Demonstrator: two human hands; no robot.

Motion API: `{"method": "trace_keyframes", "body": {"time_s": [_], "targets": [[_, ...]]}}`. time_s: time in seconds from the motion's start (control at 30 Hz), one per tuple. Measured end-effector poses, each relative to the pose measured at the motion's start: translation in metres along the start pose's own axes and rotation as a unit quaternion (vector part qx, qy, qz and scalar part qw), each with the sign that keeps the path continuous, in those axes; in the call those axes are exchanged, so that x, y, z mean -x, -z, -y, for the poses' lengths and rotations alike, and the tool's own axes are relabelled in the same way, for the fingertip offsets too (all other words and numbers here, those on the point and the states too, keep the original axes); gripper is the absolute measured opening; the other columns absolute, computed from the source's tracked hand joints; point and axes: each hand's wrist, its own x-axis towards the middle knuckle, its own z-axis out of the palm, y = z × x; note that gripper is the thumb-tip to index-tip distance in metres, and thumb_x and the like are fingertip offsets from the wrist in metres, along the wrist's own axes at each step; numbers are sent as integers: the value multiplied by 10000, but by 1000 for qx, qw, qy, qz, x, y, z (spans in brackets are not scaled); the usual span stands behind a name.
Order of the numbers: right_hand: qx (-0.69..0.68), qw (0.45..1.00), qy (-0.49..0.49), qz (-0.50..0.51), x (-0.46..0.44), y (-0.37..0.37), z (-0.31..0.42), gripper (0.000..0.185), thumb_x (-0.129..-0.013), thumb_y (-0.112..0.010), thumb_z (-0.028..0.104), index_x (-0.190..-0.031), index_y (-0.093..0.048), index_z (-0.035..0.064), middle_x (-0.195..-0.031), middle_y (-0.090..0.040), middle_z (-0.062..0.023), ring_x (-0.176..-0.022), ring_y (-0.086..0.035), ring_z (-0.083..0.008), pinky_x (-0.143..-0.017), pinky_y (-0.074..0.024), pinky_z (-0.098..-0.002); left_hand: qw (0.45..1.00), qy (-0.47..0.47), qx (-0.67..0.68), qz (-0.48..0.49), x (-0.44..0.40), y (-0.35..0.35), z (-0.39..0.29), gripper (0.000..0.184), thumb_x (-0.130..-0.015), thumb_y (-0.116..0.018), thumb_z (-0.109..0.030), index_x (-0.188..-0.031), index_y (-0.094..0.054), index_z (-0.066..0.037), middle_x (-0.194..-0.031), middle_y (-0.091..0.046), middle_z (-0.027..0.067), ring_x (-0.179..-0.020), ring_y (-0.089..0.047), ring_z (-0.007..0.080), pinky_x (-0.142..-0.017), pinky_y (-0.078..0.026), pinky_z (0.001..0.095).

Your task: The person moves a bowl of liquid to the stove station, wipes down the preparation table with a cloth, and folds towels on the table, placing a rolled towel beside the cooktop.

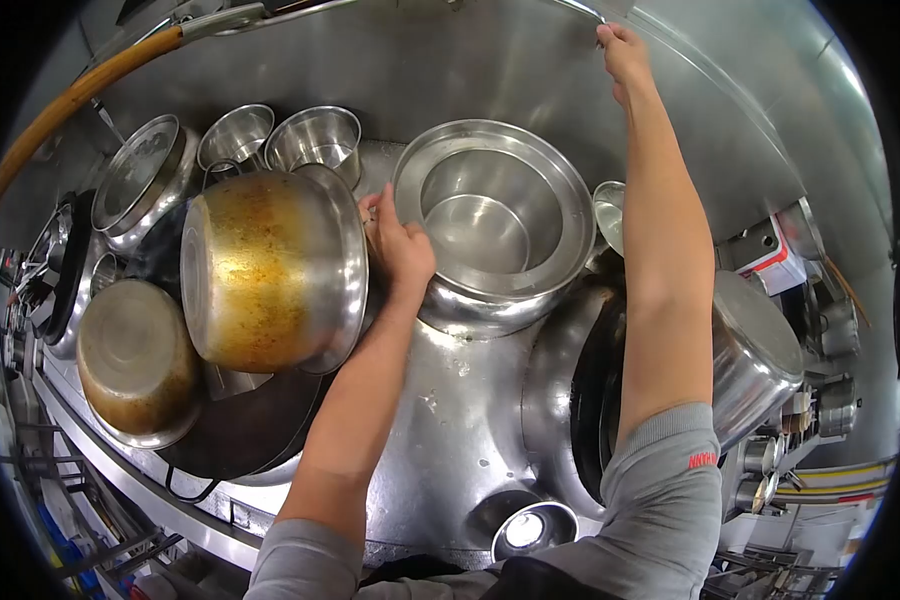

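Grey sleeves (660, 490) are being worn at the near edge, and from them both bare forearms (665, 260) are being stretched over a wet steel worktop (435, 420). On the left, a brown-stained steel pot (245, 270) is being presented tipped on its side, its base turned left and its mouth right. Its rim is being met by the curled fingers of the left hand (405, 250); whether that rim is being clasped or merely touched cannot be told. At the far right, the end of a slim metal rod (584, 9) is being grasped by the right hand (625, 60), its fingers clenched. Between the forearms, a wide-rimmed steel pot (575, 205) is being held mouth-up by the worktop, just beside the left hand. Part of a black wok (235, 430) is being covered by the stained pot, and a second browned pot (135, 355) is being shown base outward at the near left. Two small steel pots (315, 135) are being lined up side by side near the far wall (470, 70). On the right, a big steel pot (760, 350) is being partly hidden by the right forearm, while a small steel bowl (558, 522) is being lit at the near edge.
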Motion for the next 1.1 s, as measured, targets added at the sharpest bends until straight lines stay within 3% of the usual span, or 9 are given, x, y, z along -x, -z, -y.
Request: {"method": "trace_keyframes", "body": {"time_s": [0.17, 0.2, 0.33, 0.43, 0.67, 0.77, 0.83, 0.97, 1.1], "targets": [[151, 979, 112, 79, 63, 20, 48, 290, -921, -710, 343, -1027, -764, 78, -854, -729, -36, -825, -682, -184, -771, -511, -342, 999, 24, -20, 7, 9, 3, -17, 602, -805, -559, -36, -1407, -554, -61, -1350, -478, 188, -1280, -479, 387, -1091, -389, 467], [186, 973, 121, 61, 92, 8, 64, 293, -912, -717, 348, -1019, -764, 80, -856, -733, -52, -823, -688, -197, -766, -518, -355, 997, 60, -16, 40, 8, 16, -28, 630, -837, -558, -76, -1452, -466, 25, -1427, -478, 274, -1342, -451, 402, -1139, -334, 471], [249, 962, 110, 31, 150, -18, 113, 306, -886, -735, 370, -991, -763, 84, -873, -744, -102, -838, -706, -251, -771, -534, -398, 985, 142, 54, 80, 20, 25, -25, 801, -982, -556, -357, -1568, -205, 60, -1603, -286, 303, -1498, -252, 430, -1231, -202, 460], [242, 965, 79, 62, 160, -13, 132, 320, -884, -734, 378, -995, -765, 80, -892, -754, -102, -868, -711, -281, -803, -539, -409, 976, 116, 117, 141, 68, 72, -40, 791, -1003, -553, -392, -1578, -222, 39, -1621, -250, 299, -1510, -234, 416, -1232, -179, 464], [203, 967, 155, -20, 205, 8, 117, 276, -892, -717, 276, -1062, -761, 63, -956, -770, -94, -882, -723, -250, -867, -549, -373, 929, 114, 178, 302, 209, 275, -23, 544, -1011, -558, -150, -1526, -420, -39, -1476, -452, 166, -1337, -460, 261, -1103, -390, 368], [90, 991, 97, 20, 304, 40, 127, 251, -803, -592, 42, -968, -777, 83, -958, -775, -127, -882, -736, -247, -828, -549, -365, 927, 203, 185, 256, 258, 337, 15, 490, -1009, -547, -97, -1488, -475, -25, -1409, -522, 153, -1251, -525, 242, -1086, -403, 361], [-93, 986, 48, 129, 391, 53, 94, 219, -818, -525, -59, -843, -717, 43, -794, -714, -41, -761, -654, -125, -723, -512, -284, 917, 274, 180, 229, 274, 375, 27, 446, -1010, -547, -88, -1448, -518, -8, -1278, -608, 122, -1148, -577, 198, -1035, -441, 331], [-2, 959, -115, 259, 616, 85, 68, 136, -843, -563, 1, -838, -697, 26, -722, -675, -80, -705, -625, -143, -690, -502, -302, 905, 301, 202, 221, 285, 419, 28, 405, -1015, -551, -93, -1413, -561, -21, -1192, -624, 90, -1054, -586, 137, -898, -497, 270], [163, 946, -156, 234, 753, 139, 102, 131, -843, -589, 51, -888, -711, 63, -770, -700, -149, -719, -678, -327, -714, -537, -425, 891, 296, 211, 272, 289, 437, 34, 410, -988, -577, -61, -1397, -576, -26, -1169, -642, 108, -1054, -595, 149, -923, -494, 287]]}}
